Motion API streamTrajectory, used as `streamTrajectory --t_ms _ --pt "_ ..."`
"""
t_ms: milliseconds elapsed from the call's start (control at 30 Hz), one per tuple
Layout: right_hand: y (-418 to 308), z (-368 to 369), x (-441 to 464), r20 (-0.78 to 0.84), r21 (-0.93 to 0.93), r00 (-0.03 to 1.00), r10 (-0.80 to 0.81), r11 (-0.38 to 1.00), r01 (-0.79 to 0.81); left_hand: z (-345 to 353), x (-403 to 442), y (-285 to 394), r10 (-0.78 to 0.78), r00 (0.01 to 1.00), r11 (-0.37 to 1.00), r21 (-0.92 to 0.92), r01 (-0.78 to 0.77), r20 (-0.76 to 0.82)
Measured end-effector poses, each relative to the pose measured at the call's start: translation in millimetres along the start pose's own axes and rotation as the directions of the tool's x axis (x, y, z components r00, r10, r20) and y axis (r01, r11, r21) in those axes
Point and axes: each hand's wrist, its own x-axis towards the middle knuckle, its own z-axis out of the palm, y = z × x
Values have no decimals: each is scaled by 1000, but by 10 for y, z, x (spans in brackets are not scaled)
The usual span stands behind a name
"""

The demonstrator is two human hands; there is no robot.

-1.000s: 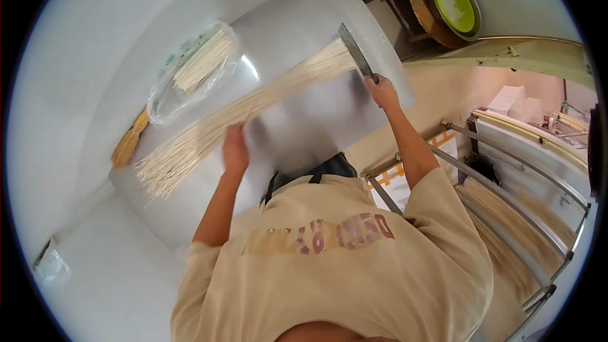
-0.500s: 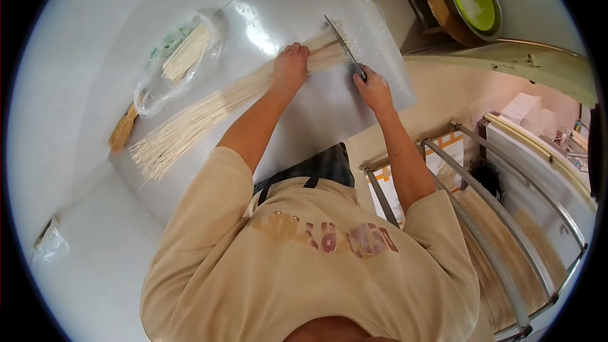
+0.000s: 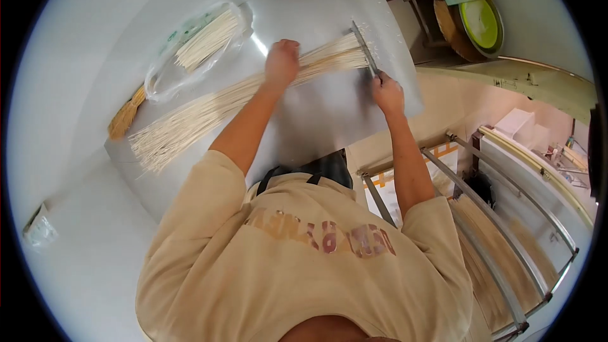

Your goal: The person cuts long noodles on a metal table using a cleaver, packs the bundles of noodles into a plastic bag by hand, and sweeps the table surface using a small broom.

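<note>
Silvery tabletop (image 3: 304, 6) carries long, pale, thin noodles (image 3: 202, 109), fanned raggedly at one end, near a clear bag (image 3: 163, 88) of shorter ones, a green bowl (image 3: 467, 20) holding something white beyond, right hand (image 3: 389, 94) clenching a knife (image 3: 363, 45) across their narrower end, left hand (image 3: 282, 63) over them, its grip unclear.

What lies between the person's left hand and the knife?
In the head view, pale strands lie between the left hand and the knife.

The person wore a loose beige short-sleeved top (image 3: 304, 278), with a band of brownish-red and tan block lettering (image 3: 323, 234) across it. Narrow black straps (image 3: 266, 179) showed below its hem. Both hands were bare.
</note>
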Motion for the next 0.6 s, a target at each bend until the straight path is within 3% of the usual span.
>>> streamTrajectory --t_ms 67,100,133,200,233,300,367,400,433,600 --pt "-192 -96 -103 -32 21 999 5 1000 -5 -89 -140 -401 -175 983 977 -117 181 58" --pt "-275 -115 -184 -62 50 998 26 999 -23 -218 -175 -475 -230 958 955 -150 256 173" --pt "-360 -92 -265 -57 38 998 20 999 -18 -302 -238 -488 -238 956 951 -158 265 171" --pt "-583 -5 -439 -2 239 999 49 970 -47 -460 -373 -477 -1 963 997 -74 22 270" --pt "-754 77 -538 47 305 997 58 950 -70 -452 -455 -467 -6 963 996 -87 30 270" --pt "-1090 260 -706 100 315 993 65 944 -94 -405 -572 -419 112 968 990 55 -128 225" --pt "-1383 430 -836 123 295 990 64 951 -98 -395 -624 -405 68 955 994 64 -91 289" --pt "-1486 507 -871 102 261 995 -3 965 -24 -365 -644 -430 28 935 994 87 -63 354" --pt "-1557 562 -916 86 225 994 -71 973 50 -336 -682 -448 27 935 995 79 -59 355" --pt "-1682 742 -992 95 162 992 -86 984 70 -297 -707 -451 40 963 996 63 -59 267"
